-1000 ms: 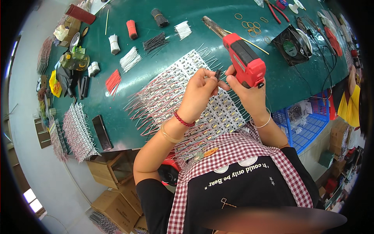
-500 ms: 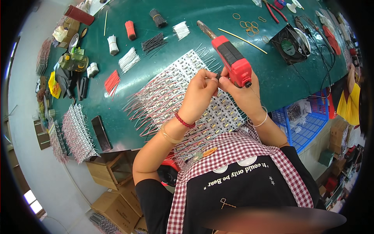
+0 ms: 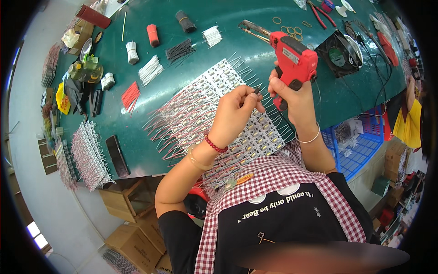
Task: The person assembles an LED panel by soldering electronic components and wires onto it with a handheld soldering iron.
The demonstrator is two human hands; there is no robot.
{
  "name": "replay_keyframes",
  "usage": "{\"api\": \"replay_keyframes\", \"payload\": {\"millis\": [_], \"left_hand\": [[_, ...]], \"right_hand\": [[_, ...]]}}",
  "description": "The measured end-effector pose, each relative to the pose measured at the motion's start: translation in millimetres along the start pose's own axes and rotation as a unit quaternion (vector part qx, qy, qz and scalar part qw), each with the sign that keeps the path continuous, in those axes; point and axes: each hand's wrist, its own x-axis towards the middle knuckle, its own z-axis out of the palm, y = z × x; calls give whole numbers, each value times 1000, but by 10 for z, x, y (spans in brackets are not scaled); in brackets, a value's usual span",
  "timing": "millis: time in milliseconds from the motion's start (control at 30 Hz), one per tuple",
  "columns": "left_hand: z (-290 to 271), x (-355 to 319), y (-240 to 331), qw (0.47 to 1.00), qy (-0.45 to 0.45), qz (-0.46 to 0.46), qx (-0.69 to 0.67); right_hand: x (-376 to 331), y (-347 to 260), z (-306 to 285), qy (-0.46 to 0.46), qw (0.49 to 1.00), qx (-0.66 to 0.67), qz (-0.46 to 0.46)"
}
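Note:
My right hand (image 3: pixel 295 102) is wrapped round the handle of a red and black soldering gun (image 3: pixel 294 55), its metal tip pointing up and to the left over the table. My left hand (image 3: pixel 233 112) is closed in a pinch above the boards, with a small dark piece (image 3: pixel 257 91) at its fingertips; its kind is too small to make out. Below both hands lies a panel of white circuit boards (image 3: pixel 223 73) with rows of small pale components. Red and white wires (image 3: pixel 169 123) stick out along its left side, and dark wires along its far and right edges.
Wire bundles lie beyond the boards: red (image 3: pixel 153 35), black (image 3: pixel 185 21) and white (image 3: pixel 132 52). A black fan (image 3: pixel 336 54) and red pliers (image 3: pixel 323 14) are at the right. A phone (image 3: pixel 117 156) rests near the left edge. A blue basket (image 3: pixel 360 153) stands below right.
My right hand has gone from beside my left fingers to the right, turning the soldering gun so its tip points more leftward. My left hand stays nearly in place, still pinching.

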Motion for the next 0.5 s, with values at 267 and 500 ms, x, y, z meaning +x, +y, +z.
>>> {"api": "replay_keyframes", "payload": {"millis": [267, 500], "left_hand": [[92, -4, 9, 998, 6, 17, 55], [35, 0, -70, 995, 33, 26, 94]], "right_hand": [[28, 70, -24, -53, 984, 107, 131], [-12, 96, -73, -63, 989, 73, 110]]}}
